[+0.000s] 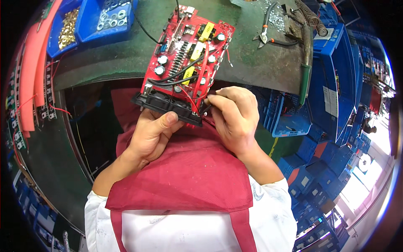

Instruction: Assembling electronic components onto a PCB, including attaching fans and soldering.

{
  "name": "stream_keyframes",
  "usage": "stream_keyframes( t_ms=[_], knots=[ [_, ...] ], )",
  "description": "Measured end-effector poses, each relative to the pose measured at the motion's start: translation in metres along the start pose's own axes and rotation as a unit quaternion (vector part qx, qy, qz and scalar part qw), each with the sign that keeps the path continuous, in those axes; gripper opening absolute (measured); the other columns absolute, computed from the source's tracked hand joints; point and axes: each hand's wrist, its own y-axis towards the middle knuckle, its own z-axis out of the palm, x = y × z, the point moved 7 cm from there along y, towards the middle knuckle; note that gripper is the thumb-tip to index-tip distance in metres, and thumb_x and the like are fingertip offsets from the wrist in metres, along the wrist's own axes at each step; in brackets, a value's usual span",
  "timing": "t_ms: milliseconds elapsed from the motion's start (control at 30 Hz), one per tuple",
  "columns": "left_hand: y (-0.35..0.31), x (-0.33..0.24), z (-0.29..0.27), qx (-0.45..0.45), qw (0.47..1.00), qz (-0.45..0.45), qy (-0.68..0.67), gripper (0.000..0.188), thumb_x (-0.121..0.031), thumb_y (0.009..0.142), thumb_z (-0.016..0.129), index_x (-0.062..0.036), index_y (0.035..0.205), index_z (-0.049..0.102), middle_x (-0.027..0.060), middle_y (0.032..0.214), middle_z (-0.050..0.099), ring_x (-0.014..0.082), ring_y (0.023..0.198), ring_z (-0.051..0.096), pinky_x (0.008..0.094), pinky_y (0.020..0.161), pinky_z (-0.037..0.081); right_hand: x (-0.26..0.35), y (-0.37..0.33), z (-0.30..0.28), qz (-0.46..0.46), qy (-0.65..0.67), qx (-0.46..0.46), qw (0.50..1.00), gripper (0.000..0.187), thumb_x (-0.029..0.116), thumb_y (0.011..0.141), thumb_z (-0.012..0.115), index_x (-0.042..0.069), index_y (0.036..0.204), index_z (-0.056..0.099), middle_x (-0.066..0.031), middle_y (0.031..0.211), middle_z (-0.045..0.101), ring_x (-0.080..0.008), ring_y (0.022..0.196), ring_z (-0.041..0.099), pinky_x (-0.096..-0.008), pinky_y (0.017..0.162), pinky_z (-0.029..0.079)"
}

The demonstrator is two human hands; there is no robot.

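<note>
A red circuit board (147,80) with yellow-taped transformers, capacitors and thick black and red wires lies tilted over the near edge of the green bench. At its near end sits a black panel with two fans (161,101). My left hand (157,128) grips this fan panel from below, thumb on its near side. Beside the board's near right corner, my right hand (235,115) pinches thumb and forefinger together at the thin red and black wires. What exactly lies between those fingertips is too small to make out.
Blue bins with brass pieces (68,29) and metal washers (112,19) stand at the far left. Wire cutters (264,31), a coil spring (310,17) and a green-handled tool (305,80) lie at the right. Blue crates (327,92) fill the right side; orange strips and boards line the left.
</note>
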Motion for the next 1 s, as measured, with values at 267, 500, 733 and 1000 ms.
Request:
stream_keyframes(
  t_ms=[267, 500, 733, 1000],
  knots=[
    [0.004, 0.005, -0.002, 0.013, 1.0, -0.006, -0.003, 0.065, -0.019, 0.093, 0.081, -0.0036, 0.146, 0.048, 0.0114, 0.138, 0.064, 0.0263, 0.128, 0.064, 0.0448, 0.11, 0.054, -0.01, -0.016, 0.007, 0.121, 0.139, -0.027, 0.983, 0.026, -0.016, 0.076, 0.075, 0.0, 0.097, 0.072, -0.0157, 0.101, 0.075, -0.0313, 0.098, 0.075, -0.0363, 0.083, 0.06],
    [0.007, 0.005, -0.002, 0.02, 1.0, 0.003, -0.005, 0.062, -0.018, 0.095, 0.079, -0.0039, 0.146, 0.047, 0.0117, 0.139, 0.063, 0.0274, 0.128, 0.064, 0.0451, 0.109, 0.055, -0.018, -0.027, 0.015, 0.208, 0.216, -0.043, 0.953, 0.02, -0.015, 0.082, 0.072, -0.002, 0.098, 0.071, -0.0166, 0.1, 0.077, -0.0261, 0.096, 0.077, -0.0326, 0.081, 0.061],
    [0.007, 0.006, -0.006, 0.018, 1.0, 0.007, -0.007, 0.058, -0.016, 0.096, 0.077, -0.0029, 0.145, 0.049, 0.0118, 0.137, 0.064, 0.0273, 0.126, 0.065, 0.0451, 0.109, 0.055, -0.014, -0.018, 0.009, 0.143, 0.148, -0.012, 0.978, 0.023, -0.013, 0.079, 0.075, -0.001, 0.097, 0.071, -0.0153, 0.1, 0.078, -0.0281, 0.091, 0.077, -0.0328, 0.077, 0.06],
    [0.013, 0.003, -0.008, 0.04, 0.999, 0.001, 0.005, 0.061, -0.021, 0.093, 0.08, -0.0025, 0.144, 0.051, 0.012, 0.138, 0.064, 0.0264, 0.128, 0.063, 0.0465, 0.11, 0.052, -0.018, -0.004, 0.011, 0.139, 0.149, -0.007, 0.979, 0.027, -0.014, 0.074, 0.075, 0.002, 0.095, 0.074, -0.011, 0.094, 0.075, -0.0266, 0.089, 0.073, -0.0342, 0.077, 0.057]
  ],
)
